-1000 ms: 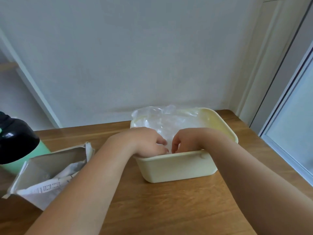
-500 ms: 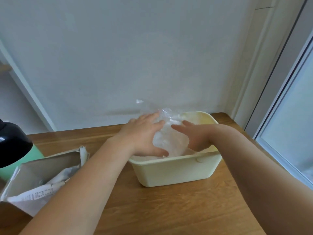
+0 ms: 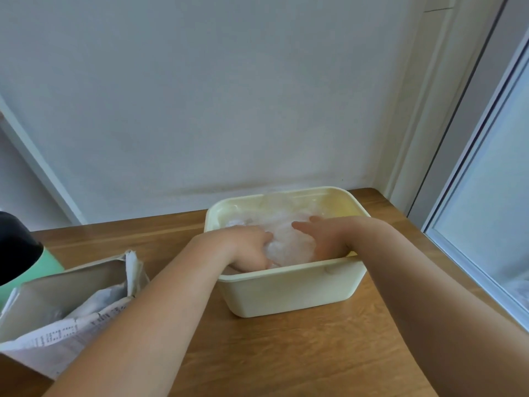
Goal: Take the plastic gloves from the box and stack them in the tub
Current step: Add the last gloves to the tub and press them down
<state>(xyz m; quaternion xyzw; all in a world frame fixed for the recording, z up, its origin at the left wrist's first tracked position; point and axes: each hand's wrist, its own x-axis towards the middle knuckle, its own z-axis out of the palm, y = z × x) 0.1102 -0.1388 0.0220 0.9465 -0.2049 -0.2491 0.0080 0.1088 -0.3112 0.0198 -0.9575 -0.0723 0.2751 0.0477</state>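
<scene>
A cream plastic tub (image 3: pixel 286 290) stands on the wooden table (image 3: pixel 286 353) near the wall. Inside it lies a crumpled heap of clear plastic gloves (image 3: pixel 286 245). My left hand (image 3: pixel 249 247) presses down on the heap's left side, fingers dipping into the tub. My right hand (image 3: pixel 323 239) presses on the right side with fingers stretched out flat. The torn-open glove box (image 3: pixel 65 308) lies on its side at the left, with more clear plastic showing in its mouth.
A mint-green bottle with a black cap (image 3: pixel 20 253) stands behind the box at the left edge. The wall runs just behind the tub. A window frame (image 3: pixel 472 224) borders the table on the right.
Both hands went from pinching at the tub's near side, to lifting and spreading the plastic above the rim, to pressing it down into the tub.
</scene>
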